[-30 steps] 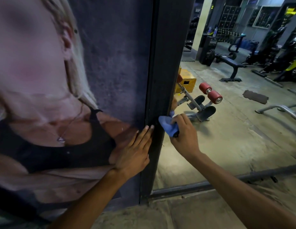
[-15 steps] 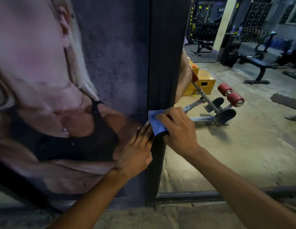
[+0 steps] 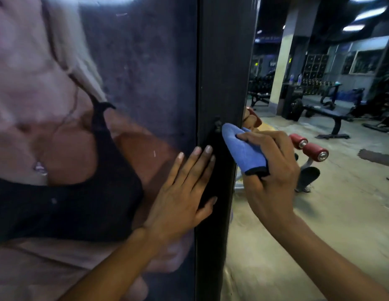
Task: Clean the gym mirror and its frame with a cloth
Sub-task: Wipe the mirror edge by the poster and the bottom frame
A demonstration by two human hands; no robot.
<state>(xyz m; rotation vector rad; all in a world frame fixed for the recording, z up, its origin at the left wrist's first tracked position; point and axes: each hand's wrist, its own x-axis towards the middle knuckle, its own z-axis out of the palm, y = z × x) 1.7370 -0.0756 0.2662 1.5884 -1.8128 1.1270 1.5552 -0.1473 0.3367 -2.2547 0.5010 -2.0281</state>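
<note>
Far left, we see a large printed poster (image 3: 91, 148) filling the wall panel, glossy and dim. Our left hand (image 3: 184, 187) lies flat against it, fingers straight and slightly spread, fingertips reaching onto the edge of the dark vertical frame (image 3: 219, 61); the thumb rests on the frame's face lower down. It holds nothing.

The frame runs top to bottom through the middle of the view. A small dark fitting (image 3: 217, 124) sits on it just left of the cloth's upper end.

Just right of the left hand, well clear of touching it, our right hand (image 3: 273, 170) grips a folded blue cloth (image 3: 243, 151), fingers curled round it, thumb on top. The cloth's upper end presses against the frame's right edge, where frame meets mirror (image 3: 319, 213). The cloth sits between the two hands, above the left knuckles.

Right of the frame, the mirror shows gym floor, a bench with red roller pads (image 3: 308, 146), a flat bench (image 3: 328, 114) and a pillar (image 3: 287, 61) farther back.
</note>
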